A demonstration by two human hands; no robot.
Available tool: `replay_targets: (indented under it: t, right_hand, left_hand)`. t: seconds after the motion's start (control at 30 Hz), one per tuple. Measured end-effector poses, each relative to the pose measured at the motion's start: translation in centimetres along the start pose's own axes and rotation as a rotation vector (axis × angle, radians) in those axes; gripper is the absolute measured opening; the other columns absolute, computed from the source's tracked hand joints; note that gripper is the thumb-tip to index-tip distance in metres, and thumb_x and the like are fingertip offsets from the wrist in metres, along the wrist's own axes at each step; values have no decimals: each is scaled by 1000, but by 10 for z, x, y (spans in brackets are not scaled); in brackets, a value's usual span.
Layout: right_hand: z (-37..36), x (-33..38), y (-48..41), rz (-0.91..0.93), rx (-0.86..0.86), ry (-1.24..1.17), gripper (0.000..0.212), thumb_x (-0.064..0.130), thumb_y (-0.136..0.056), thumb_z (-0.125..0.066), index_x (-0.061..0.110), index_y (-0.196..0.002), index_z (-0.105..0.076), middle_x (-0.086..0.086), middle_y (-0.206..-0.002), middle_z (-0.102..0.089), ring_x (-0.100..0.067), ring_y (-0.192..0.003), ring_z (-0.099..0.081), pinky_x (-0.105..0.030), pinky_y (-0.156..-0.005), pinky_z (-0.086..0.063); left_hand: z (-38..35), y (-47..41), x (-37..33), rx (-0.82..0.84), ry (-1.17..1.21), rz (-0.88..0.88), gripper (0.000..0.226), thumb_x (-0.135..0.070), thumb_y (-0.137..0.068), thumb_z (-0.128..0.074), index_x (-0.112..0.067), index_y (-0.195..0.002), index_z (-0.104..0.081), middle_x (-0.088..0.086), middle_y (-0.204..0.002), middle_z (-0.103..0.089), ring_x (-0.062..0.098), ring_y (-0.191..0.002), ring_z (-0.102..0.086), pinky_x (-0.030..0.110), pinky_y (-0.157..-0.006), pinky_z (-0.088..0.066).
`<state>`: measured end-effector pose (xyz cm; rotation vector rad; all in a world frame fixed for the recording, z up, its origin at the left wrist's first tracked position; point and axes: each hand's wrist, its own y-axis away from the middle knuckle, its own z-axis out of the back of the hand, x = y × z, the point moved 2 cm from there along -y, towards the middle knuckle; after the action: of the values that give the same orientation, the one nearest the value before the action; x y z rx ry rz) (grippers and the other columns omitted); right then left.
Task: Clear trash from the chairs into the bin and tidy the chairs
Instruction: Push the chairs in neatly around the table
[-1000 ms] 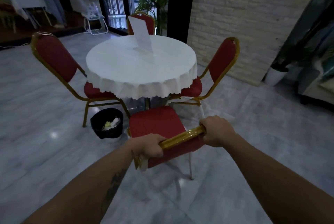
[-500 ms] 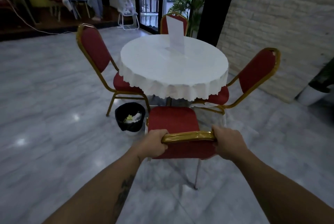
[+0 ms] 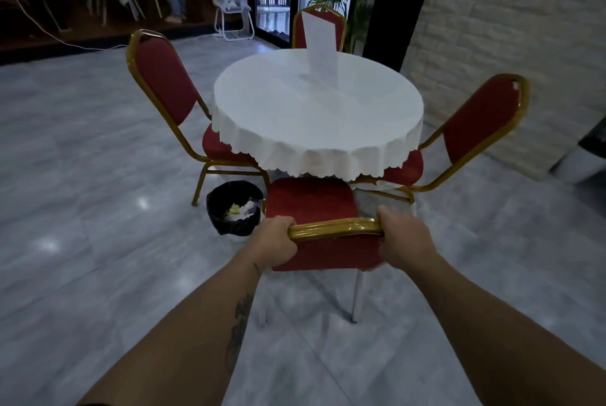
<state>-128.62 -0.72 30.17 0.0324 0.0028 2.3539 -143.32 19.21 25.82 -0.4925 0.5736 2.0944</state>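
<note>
**Fingers (image 3: 282, 231) curled round the top of the near chair (image 3: 311, 202)**

The fingers of both hands are curled tight round the gold rail (image 3: 334, 228) at the top of the chair's back. The left hand (image 3: 275, 238) holds the left end of the rail. The right hand (image 3: 403, 238) holds the right end. The bare part of the rail runs between the two sets of fingers.

The red seat lies just past the fingers. Its far edge reaches the hanging hem of the white cloth (image 3: 328, 163) on the round bench (image 3: 272, 103).

The black bin (image 3: 229, 228) stands on the grey floor (image 3: 98, 208), just left of the left-hand fingers and a little farther away, right beside the seat's corner. White and yellow trash (image 3: 242, 208) sits inside it.

Three more red chairs stand round the bench, well past the fingers. The left chair (image 3: 164, 84) and the right chair (image 3: 475, 123) have their seats tucked partly under the cloth. Only the back of the far chair (image 3: 299, 25) shows. A white card (image 3: 319, 48) stands upright on the bench in front of it.
</note>
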Motion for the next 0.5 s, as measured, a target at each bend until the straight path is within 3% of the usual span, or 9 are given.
replay_targets:
  t: [0.13,0.23,0.33,0.5]
  right_hand:
    - [-1,-4,-16,-12,-18,-12,34,10,-78,-64,20,-93,-35,0,-88,-54,-27,-92,-61,-34,-69,-38]
    - [-1,-5,-29,-28,-20,-16,37,11,-78,-65,20,-94,-32,-2,-93,-56,-29,-97,-61,-39,-77,-43]
    - [-4,-1,-41,-31,-30,-12,38,13,-77,-66,20,-94,-32,-2,-95,-59,-29,-97,-62,-38,-74,-40]
    - [-10,2,-62,-21,-35,-46,37,13,-74,-67,19,-97,-39,-3,-99,-64,-32,-96,-63,-42,-81,-46]
  left_hand:
    - [1,-16,-2,-5,9,2,22,-8,-72,-59,-26,-84,-57,2,-83,-62,22,-76,-61,25,-53,-42]
    - [5,-30,-3,2,24,4,21,-7,-72,-60,-25,-83,-58,4,-81,-61,24,-76,-61,32,-60,-51]
    - [11,-44,2,-1,28,21,22,-5,-74,-61,-20,-91,-62,4,-83,-57,23,-76,-59,38,-67,-56]
    - [17,-63,10,-52,45,63,25,-4,-72,-61,-22,-89,-63,7,-88,-62,24,-80,-61,35,-68,-58]
